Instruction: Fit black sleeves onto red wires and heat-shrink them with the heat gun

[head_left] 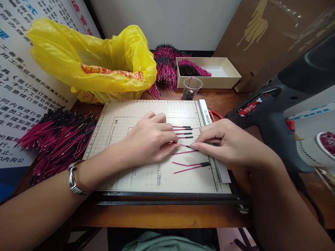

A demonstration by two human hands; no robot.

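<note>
Green fabric (154,242) sits nearest my camera, bottom edge. Wooden tabletop (157,216) next, biggest item on my feed. On it I see a cream gridded board (151,108), with a pale rail (222,170) along its right side. Behind, left: yellow plastic bag (96,85), mouth up. Right: dark grey power tool (281,94). Wire pile (57,146), pink with black ends, beside the board's left edge. Open cream box (211,83) at the back, part filled with similar wires. Left grip (154,136): fingertips pinched closed on the left part of the held wire (183,145). Right grip (220,139): thumb and forefinger pinched on its black end. Wire spans both, over the board's right half; can't tell if it touches. Clear cup (197,88) just in front of the box. Smallest: loose wires (205,164) on the board, four beyond the held one, three nearer me.
</note>
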